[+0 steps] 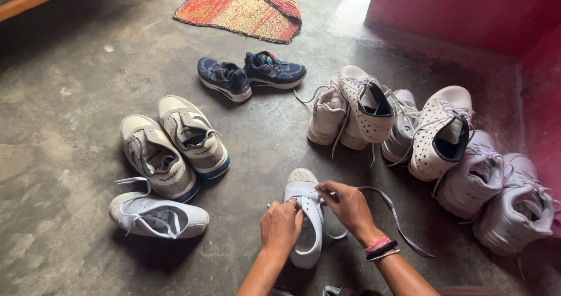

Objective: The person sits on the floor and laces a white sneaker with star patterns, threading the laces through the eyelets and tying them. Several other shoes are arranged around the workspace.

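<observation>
A white canvas shoe (pixel 306 214) stands on the concrete floor just in front of me, toe pointing away. My left hand (pixel 281 224) pinches its lace at the left eyelets, a ring on one finger. My right hand (pixel 349 205) grips the lace on the right side of the shoe's opening, with bracelets on the wrist. A long loose end of the white lace (pixel 397 217) trails off to the right across the floor.
Its matching white shoe (pixel 158 215) lies on its side at left. A grey pair (pixel 175 147) and a navy pair (pixel 251 74) stand beyond. A heap of white sneakers (pixel 432 138) fills the right by a red wall (pixel 467 9). A woven mat (pixel 245 7) lies at top.
</observation>
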